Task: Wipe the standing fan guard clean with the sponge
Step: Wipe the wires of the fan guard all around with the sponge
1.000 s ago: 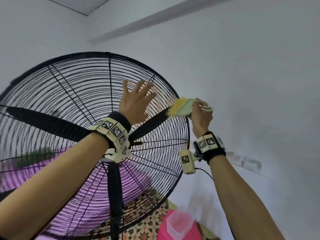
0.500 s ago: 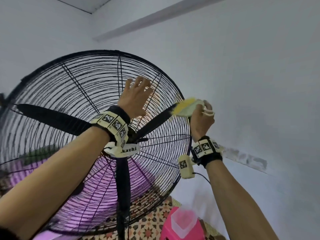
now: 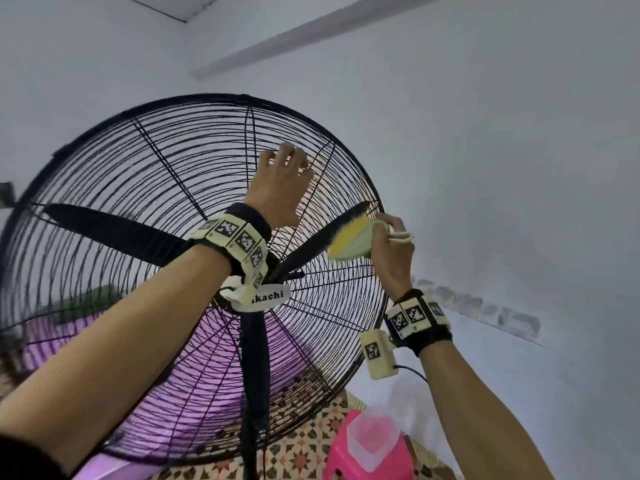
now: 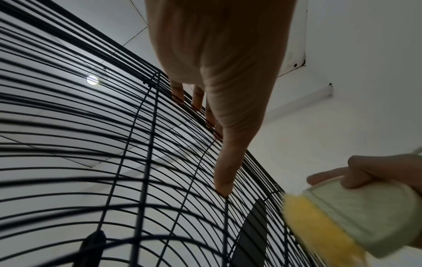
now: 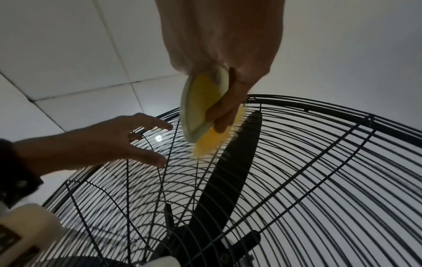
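Note:
The black wire fan guard [image 3: 156, 161] fills the left and middle of the head view, with black blades behind it. My left hand [image 3: 287, 168] rests on the upper right of the guard, its fingertips and straight thumb touching the wires [image 4: 137, 144]. Lower down, at the guard's right rim, my right hand [image 3: 391, 251] grips the sponge [image 3: 353, 242], yellow with a pale backing and a cord loop. The yellow face lies against the wires just below a blade tip. In the right wrist view the sponge [image 5: 200, 108] is pinched between fingers and thumb above the guard [image 5: 319, 162].
A pink stool [image 3: 349, 459] carrying a translucent container [image 3: 372, 441] stands on patterned floor tiles at the lower right. A white wall rises close behind the fan's right side. The fan's black pole [image 3: 254, 393] runs down the middle.
The sponge has slid a little down the right rim, from the blade tip to just below it. My left hand's spread fingers have drawn together, tips on the wires.

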